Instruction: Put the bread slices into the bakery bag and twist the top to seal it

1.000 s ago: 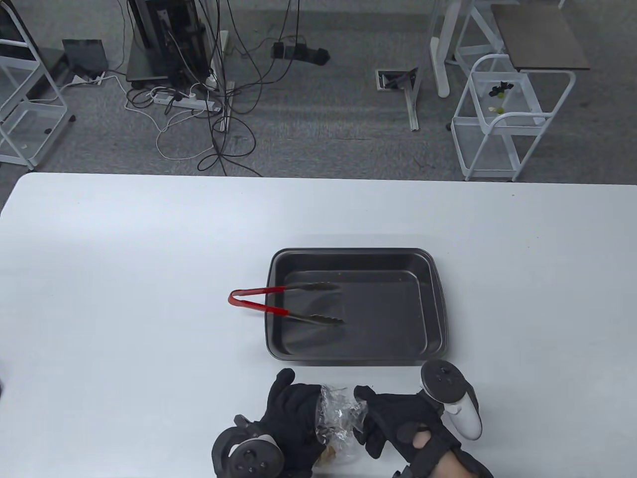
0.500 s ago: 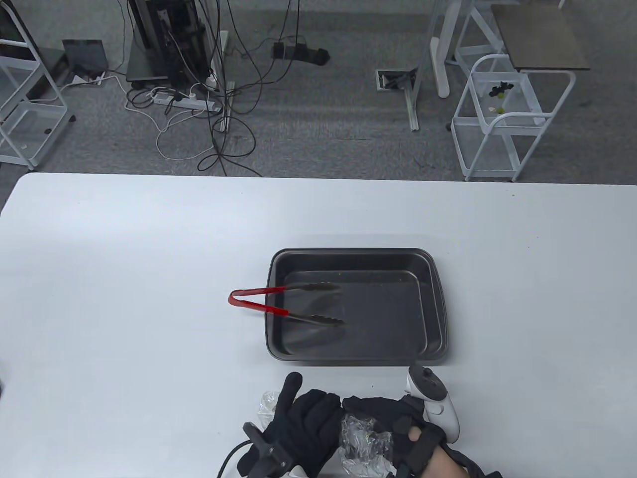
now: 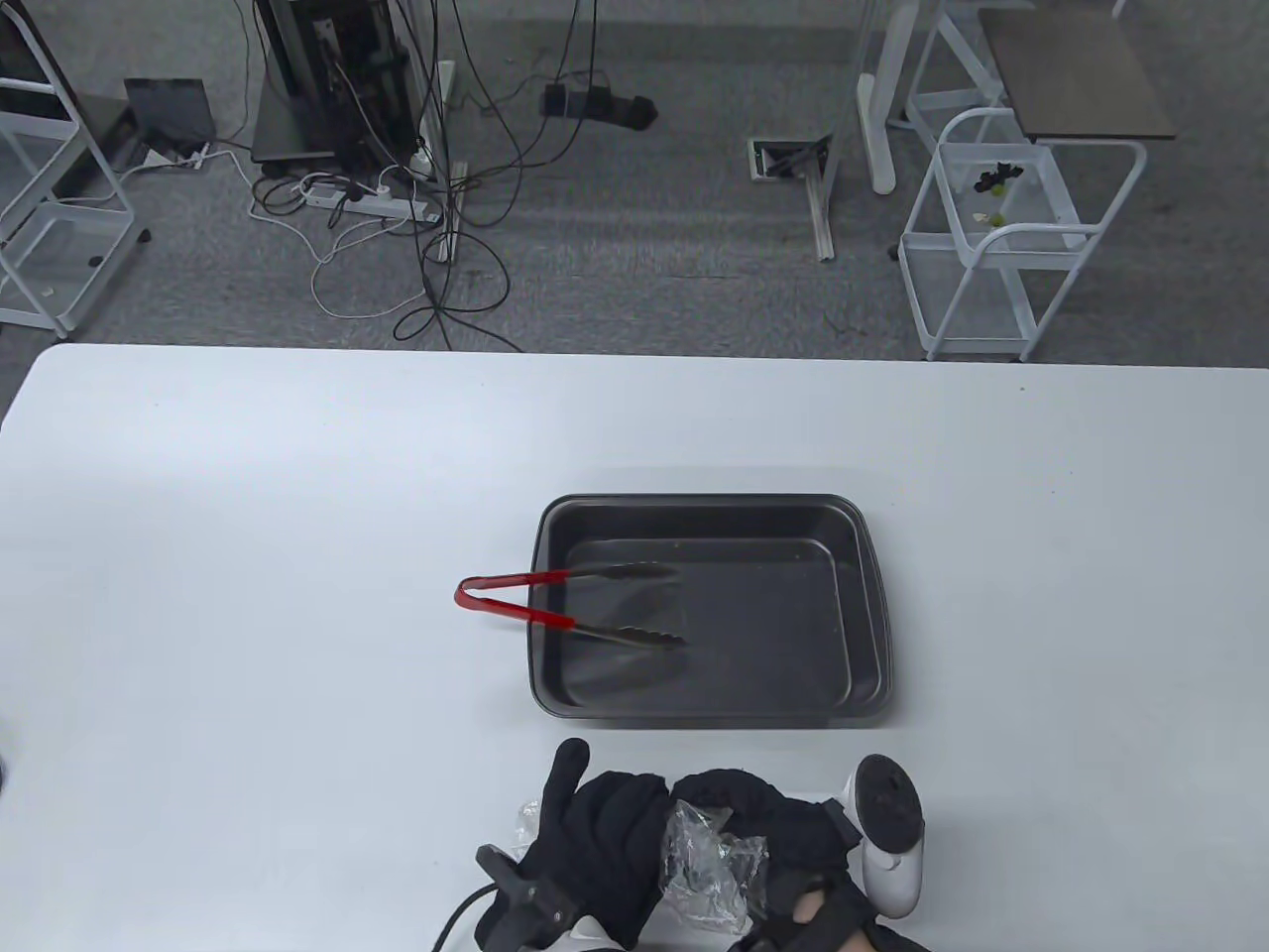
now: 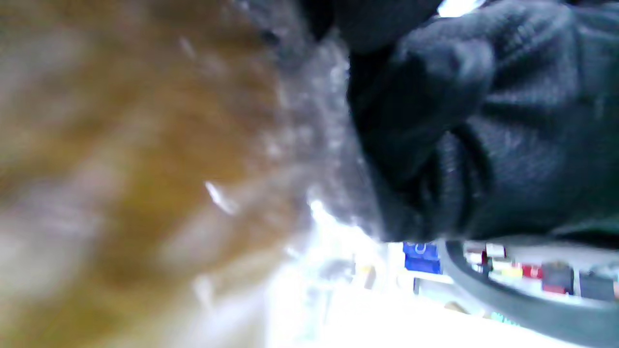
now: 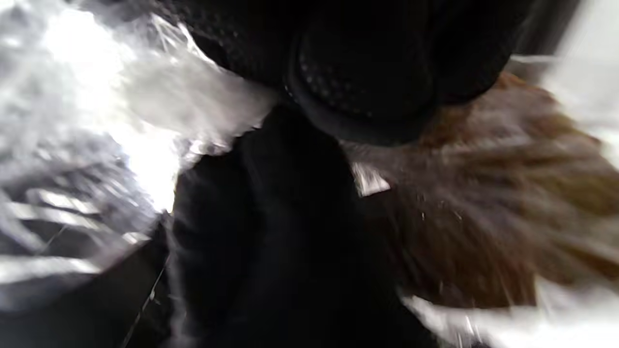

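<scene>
While both hands (image 3: 684, 843) grip bag (image 3: 709, 863), tongs (image 3: 565, 605) in tray (image 3: 872, 595).

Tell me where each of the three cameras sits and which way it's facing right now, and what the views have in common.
Table view: overhead, looking down at the table, baking tray and tongs; both gloved hands at the bottom edge grip the bakery bag.
Left wrist view: on the left hand, close and blurred; gloved fingers, plastic, brown bread.
Right wrist view: on the right hand, blurred; dark glove, crinkled plastic, bread.
Shared: the bag shows in all three.
</scene>
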Tool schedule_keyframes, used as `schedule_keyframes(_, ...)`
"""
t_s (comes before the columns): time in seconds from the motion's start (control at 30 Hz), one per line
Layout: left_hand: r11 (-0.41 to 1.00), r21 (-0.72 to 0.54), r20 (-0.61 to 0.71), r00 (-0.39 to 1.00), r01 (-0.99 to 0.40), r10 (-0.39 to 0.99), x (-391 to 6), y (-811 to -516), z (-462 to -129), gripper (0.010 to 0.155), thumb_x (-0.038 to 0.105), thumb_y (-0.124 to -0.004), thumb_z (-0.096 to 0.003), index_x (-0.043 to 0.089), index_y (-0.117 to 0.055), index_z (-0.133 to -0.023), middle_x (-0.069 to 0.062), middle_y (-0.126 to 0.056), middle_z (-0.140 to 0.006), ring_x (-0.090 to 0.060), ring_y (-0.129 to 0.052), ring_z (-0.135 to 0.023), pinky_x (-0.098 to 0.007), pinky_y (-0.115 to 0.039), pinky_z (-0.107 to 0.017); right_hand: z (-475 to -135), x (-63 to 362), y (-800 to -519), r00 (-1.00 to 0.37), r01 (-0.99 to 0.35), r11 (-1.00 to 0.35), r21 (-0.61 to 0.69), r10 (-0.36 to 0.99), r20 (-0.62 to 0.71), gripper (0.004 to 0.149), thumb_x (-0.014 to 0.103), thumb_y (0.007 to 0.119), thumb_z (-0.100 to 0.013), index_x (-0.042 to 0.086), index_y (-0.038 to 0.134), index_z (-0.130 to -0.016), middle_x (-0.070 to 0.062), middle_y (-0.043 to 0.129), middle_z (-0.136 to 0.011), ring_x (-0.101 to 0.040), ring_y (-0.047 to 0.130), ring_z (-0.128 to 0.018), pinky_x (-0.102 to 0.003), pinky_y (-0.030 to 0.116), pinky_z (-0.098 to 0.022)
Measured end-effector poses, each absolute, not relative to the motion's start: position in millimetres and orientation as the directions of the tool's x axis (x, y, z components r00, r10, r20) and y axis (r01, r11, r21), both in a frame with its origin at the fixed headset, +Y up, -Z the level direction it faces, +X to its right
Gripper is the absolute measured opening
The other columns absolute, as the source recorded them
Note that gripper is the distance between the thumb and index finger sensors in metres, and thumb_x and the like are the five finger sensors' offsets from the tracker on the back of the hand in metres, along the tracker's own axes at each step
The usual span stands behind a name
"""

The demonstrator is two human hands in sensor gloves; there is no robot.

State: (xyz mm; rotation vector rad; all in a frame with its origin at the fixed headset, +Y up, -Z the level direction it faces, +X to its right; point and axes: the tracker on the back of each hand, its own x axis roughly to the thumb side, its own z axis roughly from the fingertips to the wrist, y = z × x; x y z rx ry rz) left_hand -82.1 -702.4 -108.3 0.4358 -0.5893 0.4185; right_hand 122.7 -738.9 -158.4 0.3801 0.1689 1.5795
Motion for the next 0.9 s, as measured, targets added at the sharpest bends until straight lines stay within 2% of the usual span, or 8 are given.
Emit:
schedule_keyframes(0.1,0.758,0.064,0.581,0.642,-0.649,0.501,-90.2,-702.6,-126.6,0.045,0.045,-0.071,-0.0522,0.023,-0.067,-0.092,-0.006,-0.081,-0.092,-0.027,-0.089,-0.078,-0.070,-0.047,-0.080,-155.6,121.6,-718.5,-0.224,-0.936,-0.325,0.136,0.848,0.481,0.046,0.023,0.085,-0.041,-0.007,0.083,-0.076,-0.023,0.098,-0.055,-0.021,0.102,-0.024,-0.053,0.080,-0.051)
schedule_keyframes(0.27,0.488,-0.339,0.389,0.353,-0.804,0.851,-103.0,-705.6,-159.3,0.045,0.046,-0.071,-0.0534,0.022,-0.069,-0.092,-0.007,-0.083,-0.091,-0.027,-0.090,-0.077,-0.070,-0.046,-0.079,-143.6,112.1,-690.7,-0.480,-0.788,-0.584,-0.197,0.381,0.790,0.047,0.022,0.088,-0.038,-0.008,0.085,-0.074,-0.023,0.100,-0.053,-0.019,0.102,-0.018,-0.052,0.081,-0.052)
schedule_keyframes(0.4,0.249,-0.563,0.195,0.166,-0.788,0.967,-107.5,-712.7,-185.2,0.046,0.047,-0.068,-0.0550,0.021,-0.069,-0.092,-0.007,-0.082,-0.090,-0.027,-0.089,-0.076,-0.070,-0.045,-0.080,-138.3,101.7,-677.9,-0.532,-0.614,-0.661,-0.430,-0.056,0.845,0.047,0.023,0.088,-0.037,-0.009,0.084,-0.072,-0.023,0.100,-0.052,-0.019,0.102,-0.017,-0.052,0.081,-0.052)
schedule_keyframes(0.63,-0.120,-0.793,-0.133,-0.022,-0.597,0.991,-102.5,-745.6,-223.1,0.046,0.049,-0.065,-0.0588,0.021,-0.066,-0.095,-0.006,-0.081,-0.092,-0.025,-0.089,-0.078,-0.067,-0.044,-0.081,-141.9,87.5,-675.4,-0.289,-0.287,-0.583,-0.760,-0.704,0.649,0.048,0.021,0.087,-0.038,-0.008,0.080,-0.075,-0.024,0.096,-0.056,-0.025,0.101,-0.023,-0.058,0.074,-0.053)
schedule_keyframes(0.7,-0.033,-0.745,-0.068,0.027,-0.666,0.997,-104.8,-745.0,-224.8,0.046,0.049,-0.066,-0.0583,0.021,-0.066,-0.095,-0.007,-0.080,-0.092,-0.026,-0.088,-0.079,-0.067,-0.042,-0.081,-148.7,91.7,-676.0,-0.337,-0.216,-0.605,-0.766,-0.690,0.640,0.051,0.024,0.087,-0.039,-0.002,0.077,-0.082,-0.023,0.091,-0.068,-0.029,0.101,-0.038,-0.060,0.071,-0.056)
schedule_keyframes(0.77,0.158,-0.645,0.074,0.144,-0.748,0.987,-109.8,-738.4,-221.6,0.046,0.048,-0.068,-0.0566,0.021,-0.065,-0.094,-0.007,-0.078,-0.093,-0.027,-0.085,-0.080,-0.068,-0.040,-0.081,-163.1,106.4,-671.3,-0.596,-0.205,-0.677,-0.707,-0.486,0.639,0.058,0.039,0.078,-0.042,0.003,0.076,-0.088,-0.021,0.089,-0.078,-0.030,0.102,-0.050,-0.061,0.070,-0.059)
schedule_keyframes(0.83,0.348,-0.481,0.213,0.278,-0.805,0.937,-113.2,-730.2,-213.3,0.046,0.047,-0.071,-0.0542,0.022,-0.067,-0.093,-0.008,-0.078,-0.093,-0.029,-0.084,-0.082,-0.070,-0.040,-0.080,-181.3,125.8,-667.9,-0.784,-0.346,-0.824,-0.448,-0.008,0.621,0.063,0.046,0.073,-0.044,0.002,0.078,-0.089,-0.024,0.089,-0.080,-0.034,0.102,-0.051,-0.063,0.070,-0.059)
schedule_keyframes(0.9,0.519,-0.352,0.355,0.401,-0.779,0.844,-113.4,-723.7,-204.8,0.046,0.047,-0.071,-0.0527,0.024,-0.066,-0.092,-0.006,-0.078,-0.094,-0.028,-0.084,-0.084,-0.070,-0.041,-0.081,-199.6,145.0,-673.5,-0.685,-0.631,-0.775,0.023,0.571,0.453,0.067,0.049,0.068,-0.048,-0.004,0.082,-0.086,-0.030,0.091,-0.075,-0.039,0.100,-0.045,-0.064,0.070,-0.056)
